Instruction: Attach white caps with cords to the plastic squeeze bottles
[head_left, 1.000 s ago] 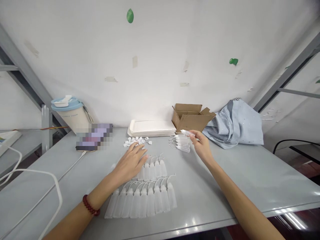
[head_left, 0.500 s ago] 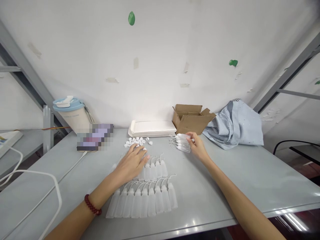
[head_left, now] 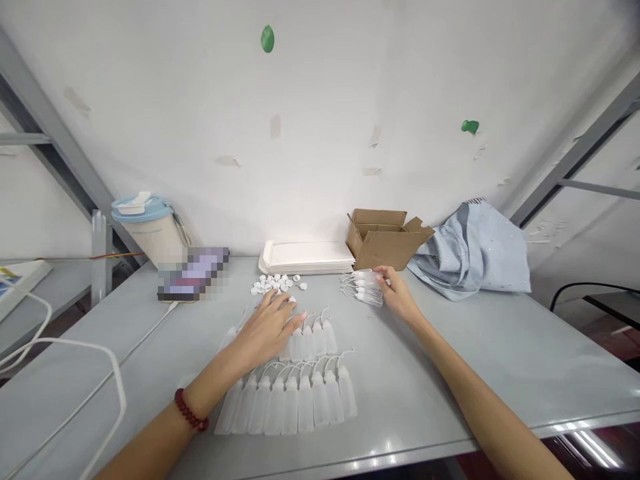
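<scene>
My left hand (head_left: 267, 330) is palm down over a row of translucent plastic squeeze bottles (head_left: 320, 339) with thin thread-like ties, its fingers apart. Its fingertips lie just in front of a loose pile of small white caps (head_left: 275, 283), and one cap shows beside them. The palm hides part of that row. Closer to me lies a second row of the same bottles (head_left: 289, 407), side by side. At the right, my right hand (head_left: 399, 297) pinches the end of the back bottle (head_left: 366, 275) in a small stack, whose ties point left.
Behind the caps lies a stack of white envelopes (head_left: 310, 257). An open cardboard box (head_left: 387, 247) stands beside it, and bluish-grey cloth (head_left: 480, 253) lies at the right. Leftward are a lidded cup (head_left: 153, 230), a blurred phone (head_left: 197, 273) and a white cable (head_left: 117, 380) across the table.
The whole view has shifted slightly to the right. My left hand has moved a little, with its thumb further right; my right hand stays at the small stack of bottles.
</scene>
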The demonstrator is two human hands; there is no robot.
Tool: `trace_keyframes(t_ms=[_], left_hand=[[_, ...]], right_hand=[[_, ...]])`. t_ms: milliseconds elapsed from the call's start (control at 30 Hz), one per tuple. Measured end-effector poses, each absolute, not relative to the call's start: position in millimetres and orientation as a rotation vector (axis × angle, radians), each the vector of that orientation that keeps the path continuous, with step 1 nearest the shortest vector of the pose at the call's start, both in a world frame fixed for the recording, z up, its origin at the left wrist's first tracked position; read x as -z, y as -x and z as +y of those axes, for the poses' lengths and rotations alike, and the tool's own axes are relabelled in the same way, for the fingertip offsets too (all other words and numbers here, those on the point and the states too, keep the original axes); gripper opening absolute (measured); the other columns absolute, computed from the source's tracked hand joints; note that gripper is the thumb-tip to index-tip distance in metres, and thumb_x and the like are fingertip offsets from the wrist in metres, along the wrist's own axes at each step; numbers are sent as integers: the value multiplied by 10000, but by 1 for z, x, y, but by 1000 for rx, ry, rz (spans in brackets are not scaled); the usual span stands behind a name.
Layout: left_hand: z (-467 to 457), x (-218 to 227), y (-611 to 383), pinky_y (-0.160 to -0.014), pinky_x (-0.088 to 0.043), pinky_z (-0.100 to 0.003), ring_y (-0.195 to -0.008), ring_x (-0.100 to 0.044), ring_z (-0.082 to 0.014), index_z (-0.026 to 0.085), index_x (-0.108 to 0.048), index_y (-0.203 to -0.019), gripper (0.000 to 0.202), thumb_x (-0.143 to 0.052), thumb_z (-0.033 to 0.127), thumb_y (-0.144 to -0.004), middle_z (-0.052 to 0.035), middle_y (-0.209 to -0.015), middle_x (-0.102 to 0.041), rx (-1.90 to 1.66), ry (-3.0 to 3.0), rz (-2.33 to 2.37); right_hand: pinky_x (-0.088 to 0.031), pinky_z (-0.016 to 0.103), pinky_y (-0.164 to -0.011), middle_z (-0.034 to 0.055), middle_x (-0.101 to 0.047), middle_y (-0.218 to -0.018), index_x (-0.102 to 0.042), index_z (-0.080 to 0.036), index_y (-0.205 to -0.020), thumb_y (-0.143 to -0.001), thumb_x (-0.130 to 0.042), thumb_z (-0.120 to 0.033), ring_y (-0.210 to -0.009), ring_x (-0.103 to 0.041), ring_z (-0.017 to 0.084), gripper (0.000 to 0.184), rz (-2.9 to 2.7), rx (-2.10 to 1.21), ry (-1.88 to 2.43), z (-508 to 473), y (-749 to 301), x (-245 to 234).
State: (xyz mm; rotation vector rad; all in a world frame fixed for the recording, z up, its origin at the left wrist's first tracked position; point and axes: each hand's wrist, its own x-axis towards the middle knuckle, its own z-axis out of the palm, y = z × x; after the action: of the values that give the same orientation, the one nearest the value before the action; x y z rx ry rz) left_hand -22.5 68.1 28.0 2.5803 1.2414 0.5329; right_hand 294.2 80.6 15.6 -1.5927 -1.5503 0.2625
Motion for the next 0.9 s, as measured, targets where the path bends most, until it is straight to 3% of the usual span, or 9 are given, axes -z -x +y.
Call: trace_keyframes(t_ms=[333,533,700,800,900], left_hand=[[67,-31,22,-989,-339,-467,-1195,-363,-279,209,-587,-996,361,-294,415,-948,-61,-1121,-559,-541,-2579,1219],[65,-37,21,-982,-356,-456,-1218,-349,-281,191,-591,-1015,368,-312,418,-937,-84,-1174,-544,-564,-2500,1237],[61,-46,17,-938,-413,-430,-1200,-406,-269,202,-590,-1061,327,-407,414,-891,-89,-1205,-541,-734,-2303,1281],[59,-52,15,-841,-467,-398,-1079,-517,-258,224,-594,-1001,264,-473,398,-844,-64,-1166,-571,-808,-2135,1328],[59,-57,14,-783,-481,-357,-922,-591,-218,220,-578,-905,193,-514,373,-805,-35,-1048,-610,-866,-1981,1344]], right_hand=[[-424,374,-764,104,-639,-988,-542,-190,-947,-824,-353,-364,-888,-566,234,285,-1552,-199,1614,76,-289,-22],[-401,387,-800,116,-628,-1020,-555,-175,-979,-834,-390,-348,-965,-534,253,279,-1529,-89,1597,65,-279,-36],[-417,296,-679,63,-652,-849,-561,-183,-851,-841,-438,-343,-769,-567,187,202,-1600,-126,1550,51,-259,-50],[-373,234,-543,22,-607,-693,-550,-184,-772,-858,-423,-311,-644,-534,148,199,-1799,-337,1484,40,-241,-53],[-333,220,-511,-18,-538,-572,-532,-178,-719,-863,-423,-277,-529,-459,112,206,-1983,-474,1468,30,-223,-50]])
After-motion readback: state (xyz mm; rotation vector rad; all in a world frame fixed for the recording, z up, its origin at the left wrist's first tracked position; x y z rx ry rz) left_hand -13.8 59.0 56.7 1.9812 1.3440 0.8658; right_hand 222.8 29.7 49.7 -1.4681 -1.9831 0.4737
